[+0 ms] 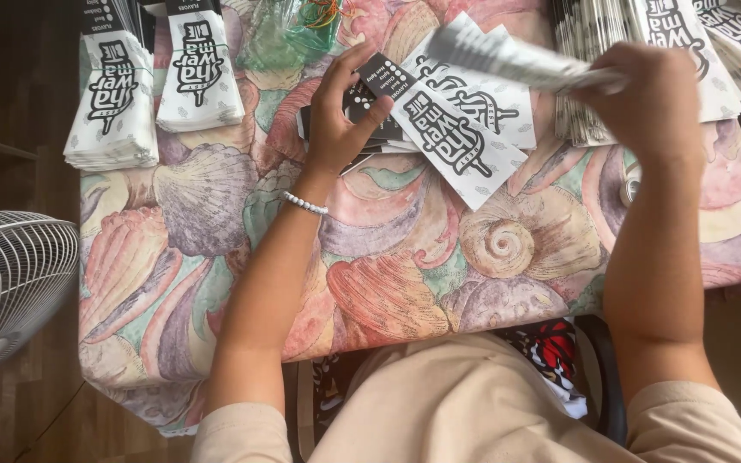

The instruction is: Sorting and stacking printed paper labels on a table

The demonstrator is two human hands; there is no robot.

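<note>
While right hand (pixel 658 107) fingers pinch blurred paper sleeves (pixel 508 58), left hand (pixel 340 111) fingers around a flat sleeve (pixel 448 129).

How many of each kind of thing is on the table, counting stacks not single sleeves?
Banded stacks of white paper sleeves, far left: 2
Loose piles of paper sleeves: 2, one under the left hand at centre, one at far right
Clear plastic bag: 1
Small bundle of sleeves in the right hand: 1
Total: 6

Soft, even daylight; the right hand (pixel 653 103) and its paper sleeve (pixel 516 58) smear with motion blur, edges bend slightly
</note>
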